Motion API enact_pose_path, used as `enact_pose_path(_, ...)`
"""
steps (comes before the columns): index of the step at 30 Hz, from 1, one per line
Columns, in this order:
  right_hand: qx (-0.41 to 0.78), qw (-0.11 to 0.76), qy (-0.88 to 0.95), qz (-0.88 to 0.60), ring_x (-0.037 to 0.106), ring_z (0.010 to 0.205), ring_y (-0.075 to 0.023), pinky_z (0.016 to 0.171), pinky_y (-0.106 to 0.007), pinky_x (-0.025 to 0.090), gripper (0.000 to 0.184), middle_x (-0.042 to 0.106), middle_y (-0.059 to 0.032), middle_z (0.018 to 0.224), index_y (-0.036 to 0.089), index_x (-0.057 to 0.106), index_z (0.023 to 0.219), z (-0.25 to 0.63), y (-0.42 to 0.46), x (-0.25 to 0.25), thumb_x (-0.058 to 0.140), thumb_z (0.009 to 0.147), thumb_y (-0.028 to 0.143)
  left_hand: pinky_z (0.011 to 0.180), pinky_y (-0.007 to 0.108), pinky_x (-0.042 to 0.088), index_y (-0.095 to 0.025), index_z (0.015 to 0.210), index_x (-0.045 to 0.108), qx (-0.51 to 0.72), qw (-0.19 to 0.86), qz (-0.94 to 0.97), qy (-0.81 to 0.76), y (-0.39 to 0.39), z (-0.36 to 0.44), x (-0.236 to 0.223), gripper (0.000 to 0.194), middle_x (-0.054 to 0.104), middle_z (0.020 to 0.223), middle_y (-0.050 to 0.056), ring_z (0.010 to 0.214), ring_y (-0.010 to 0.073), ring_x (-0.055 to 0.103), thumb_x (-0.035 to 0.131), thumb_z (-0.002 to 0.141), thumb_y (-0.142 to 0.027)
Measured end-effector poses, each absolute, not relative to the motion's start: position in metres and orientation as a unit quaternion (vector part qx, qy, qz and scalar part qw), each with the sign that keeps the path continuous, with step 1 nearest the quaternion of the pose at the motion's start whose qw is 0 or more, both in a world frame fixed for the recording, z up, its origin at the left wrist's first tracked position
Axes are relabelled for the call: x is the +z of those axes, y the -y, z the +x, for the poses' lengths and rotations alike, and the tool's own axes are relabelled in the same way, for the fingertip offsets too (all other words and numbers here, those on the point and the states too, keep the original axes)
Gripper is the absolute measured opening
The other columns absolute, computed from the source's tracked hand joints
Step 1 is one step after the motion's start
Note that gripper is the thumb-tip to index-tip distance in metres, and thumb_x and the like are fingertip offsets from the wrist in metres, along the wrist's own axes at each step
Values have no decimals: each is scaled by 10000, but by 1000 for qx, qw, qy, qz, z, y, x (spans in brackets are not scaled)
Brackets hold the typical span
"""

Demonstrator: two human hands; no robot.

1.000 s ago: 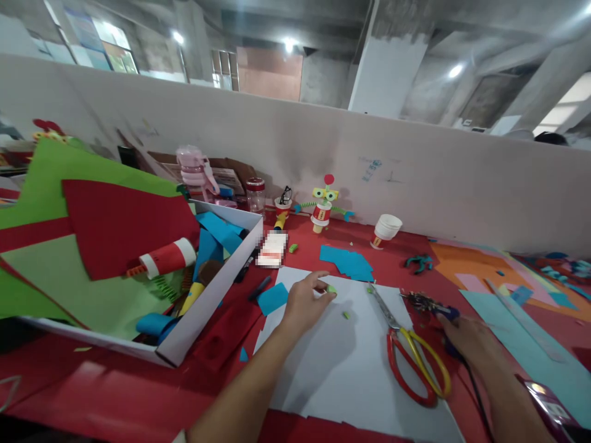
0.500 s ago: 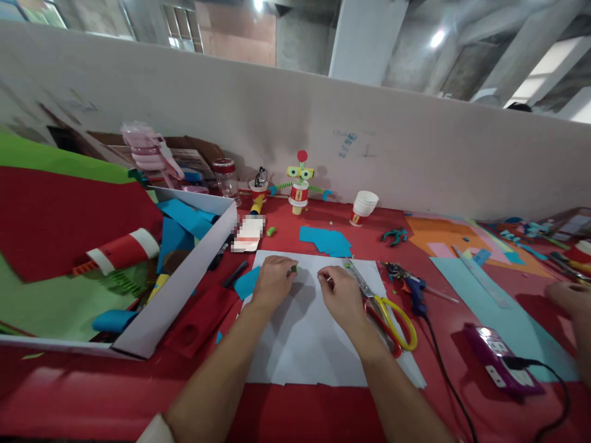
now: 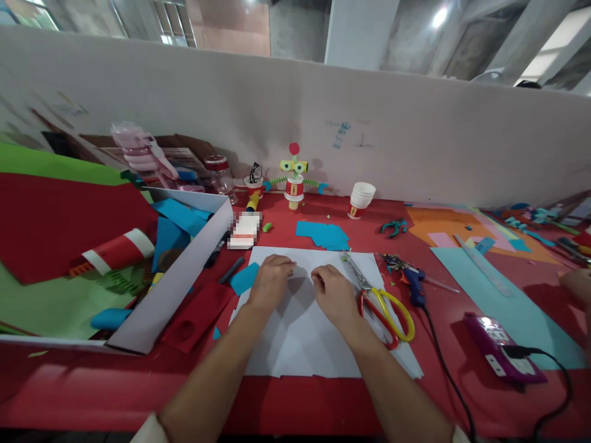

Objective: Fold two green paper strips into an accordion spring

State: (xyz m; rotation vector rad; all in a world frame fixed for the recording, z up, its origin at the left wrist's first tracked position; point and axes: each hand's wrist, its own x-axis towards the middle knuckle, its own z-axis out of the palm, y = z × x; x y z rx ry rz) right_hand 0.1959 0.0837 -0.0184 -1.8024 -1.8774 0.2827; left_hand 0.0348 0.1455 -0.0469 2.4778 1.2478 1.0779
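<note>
My left hand point(image 3: 271, 282) is over the white paper point(image 3: 300, 344), thumb and fingers pinched together. The small green piece seen there half a second ago is almost wholly hidden by the fingertips now. Facing it across a narrow gap, my right hand point(image 3: 335, 294) has its fingers curled and closed; what they hold, if anything, I cannot make out. Beside my right hand, scissors point(image 3: 367, 285) with one red and one yellow handle lie on the paper. A blue glue gun point(image 3: 417, 288) rests on the table to their right, its cord running toward me.
A white box point(image 3: 184, 277) of coloured paper and craft parts stands at left. Behind the paper are blue paper pieces point(image 3: 323, 234), a paper-cup figure point(image 3: 294, 187), stacked cups point(image 3: 362, 195) and teal pliers point(image 3: 393, 228). A purple power socket point(image 3: 503, 351) sits at right; another person's hand shows at the right edge.
My right hand let go of the glue gun and came in over the paper, opposite my left hand. The green piece at my left fingertips became hidden. The view swung right and down, then settled.
</note>
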Motion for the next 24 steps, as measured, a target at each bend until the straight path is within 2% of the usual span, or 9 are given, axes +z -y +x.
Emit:
enact_pose_path(7,108,240,703,-661,592,805,-170,652,-255,376,179,633,-44,920,214,615,913,195,-83,-17,451,869,157,769,348,536,-159,862,717,360,71,807,-462,-135,41,-47,377,706,864,63,810,190,618,417,741,35)
enact_pose_path(12,156,301,706,-622,597,804,-176,723,-288,440,204,640,-61,960,202,611,958,193,-84,-22,449,853,139,759,327,530,-174,780,728,342,115,794,-489,-135,41,-41,356,709,834,60,807,184,627,423,753,9)
enact_pose_path(18,226,348,725,-549,557,1040,-200,864,-356,462,378,616,-72,1145,227,502,1186,185,-89,-28,457,830,111,779,329,520,-170,841,718,320,114,818,-463,-129,35,-35,403,705,871,65,846,188,610,402,702,37)
enact_pose_path(24,221,340,725,-557,549,1030,-200,902,-368,450,358,609,-85,1099,191,532,1099,178,-99,-25,423,784,59,792,329,510,-145,856,700,300,94,830,-461,-127,35,-32,376,695,883,84,857,200,601,414,707,49)
